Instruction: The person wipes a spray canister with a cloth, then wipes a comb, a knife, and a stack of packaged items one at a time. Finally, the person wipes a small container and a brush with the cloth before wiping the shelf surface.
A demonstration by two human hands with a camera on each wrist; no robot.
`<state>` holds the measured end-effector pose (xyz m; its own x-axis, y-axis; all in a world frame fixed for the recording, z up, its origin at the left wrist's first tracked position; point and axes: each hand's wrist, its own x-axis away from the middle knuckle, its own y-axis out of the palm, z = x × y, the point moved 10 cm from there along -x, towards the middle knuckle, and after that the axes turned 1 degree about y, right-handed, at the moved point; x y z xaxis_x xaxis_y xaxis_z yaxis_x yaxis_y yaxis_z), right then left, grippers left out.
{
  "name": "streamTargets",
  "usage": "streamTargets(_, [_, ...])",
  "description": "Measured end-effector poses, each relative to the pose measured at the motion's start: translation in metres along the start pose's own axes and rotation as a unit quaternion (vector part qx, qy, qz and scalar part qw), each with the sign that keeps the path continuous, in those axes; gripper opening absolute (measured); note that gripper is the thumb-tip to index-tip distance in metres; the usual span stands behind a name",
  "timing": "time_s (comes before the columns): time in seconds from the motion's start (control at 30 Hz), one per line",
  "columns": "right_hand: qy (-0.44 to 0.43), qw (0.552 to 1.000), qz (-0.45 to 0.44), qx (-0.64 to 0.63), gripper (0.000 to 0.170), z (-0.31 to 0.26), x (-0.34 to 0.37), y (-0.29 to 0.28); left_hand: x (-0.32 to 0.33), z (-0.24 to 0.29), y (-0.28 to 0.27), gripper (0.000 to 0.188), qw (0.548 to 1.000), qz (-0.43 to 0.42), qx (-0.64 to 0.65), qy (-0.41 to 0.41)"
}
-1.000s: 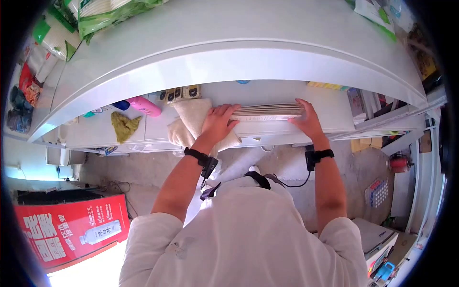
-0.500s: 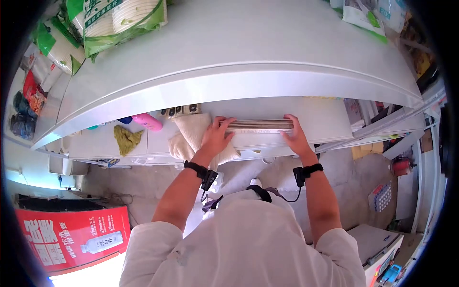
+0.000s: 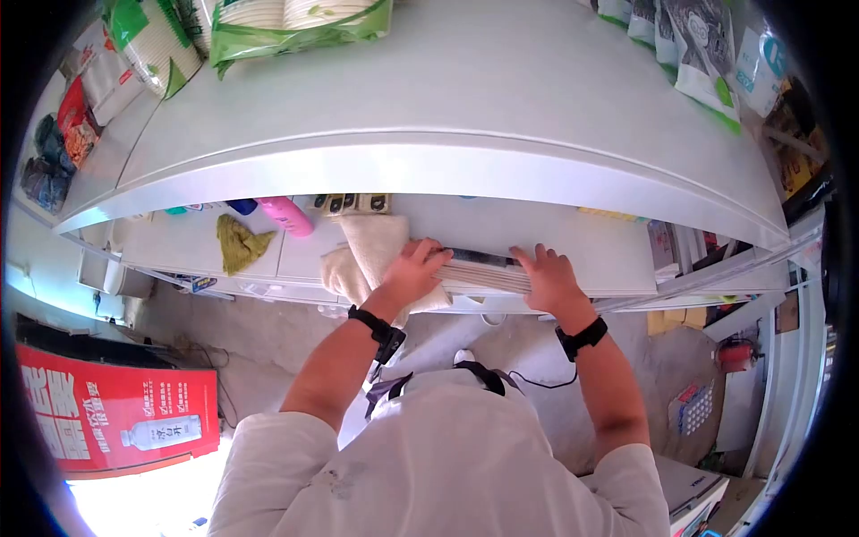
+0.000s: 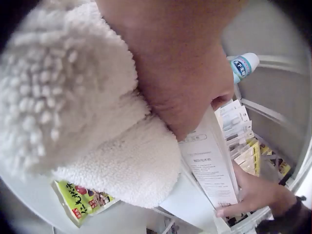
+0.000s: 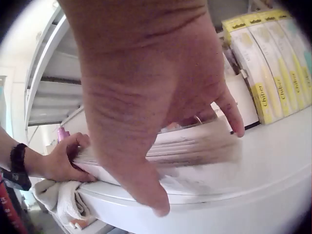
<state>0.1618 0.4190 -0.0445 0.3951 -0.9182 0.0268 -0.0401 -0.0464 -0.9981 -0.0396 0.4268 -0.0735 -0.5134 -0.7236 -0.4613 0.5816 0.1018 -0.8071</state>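
A stack of flat white packages with printed faces stands near the front edge of the lower shelf, between both hands. My left hand grips its left end, with a dark strip showing behind the stack. At the right end my right hand holds it, thumb on one side and fingers over the other in the right wrist view. Small print covers the outer package in the left wrist view. Against the left hand lies a fluffy cream towel.
A white upper shelf overhangs the lower one. Left of the towel are a pink bottle and an olive cloth. Yellow-and-white boxes stand beyond the right hand. Bagged paper cups sit on the upper shelf.
The stack has shifted toward the shelf's front edge and now slants, and a dark strip has appeared behind it. My right hand has moved further over its end. The head view has shifted.
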Motion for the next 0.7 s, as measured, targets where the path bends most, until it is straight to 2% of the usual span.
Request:
streamTargets(0.07, [-0.054, 0.998, 0.015, -0.028, 0.055, -0.008, -0.009, 0.013, 0.004, 0.003, 0.001, 0.056, 1.000, 0.002, -0.019, 0.022])
streamTargets(0.17, [-0.089, 0.989, 0.023, -0.117, 0.052, -0.009, -0.015, 0.019, 0.003, 0.008, -0.013, 0.057, 0.999, 0.027, 0.002, 0.028])
streamTargets(0.27, [-0.018, 0.996, -0.020, -0.085, 0.048, 0.001, -0.014, 0.036, 0.003, -0.002, -0.011, 0.058, 0.997, 0.037, 0.068, -0.001])
streamTargets(0.37, [0.031, 0.990, -0.008, -0.137, 0.048, -0.003, -0.010, 0.023, 0.001, -0.030, -0.026, 0.063, 0.975, 0.131, 0.136, -0.120])
streamTargets(0.4, [0.050, 0.987, 0.001, -0.154, 0.049, -0.002, -0.009, 0.022, 0.002, -0.043, -0.023, 0.067, 0.950, 0.141, 0.218, -0.174])
streamTargets(0.47, [0.086, 0.979, 0.023, -0.185, 0.052, 0.001, -0.011, 0.022, 0.006, -0.067, -0.015, 0.075, 0.873, 0.157, 0.373, -0.273])
streamTargets(0.57, [0.156, 0.952, 0.076, -0.251, 0.055, -0.003, -0.021, 0.021, -0.006, -0.051, -0.004, 0.084, 0.930, 0.012, 0.314, -0.189])
streamTargets(0.67, [0.124, 0.960, 0.111, -0.225, 0.058, -0.045, -0.044, 0.014, -0.002, -0.053, 0.013, 0.083, 0.897, -0.011, 0.394, -0.201])
streamTargets(0.7, [0.121, 0.964, 0.090, -0.219, 0.059, -0.064, -0.052, 0.015, -0.002, -0.055, 0.013, 0.081, 0.848, 0.002, 0.487, -0.207])
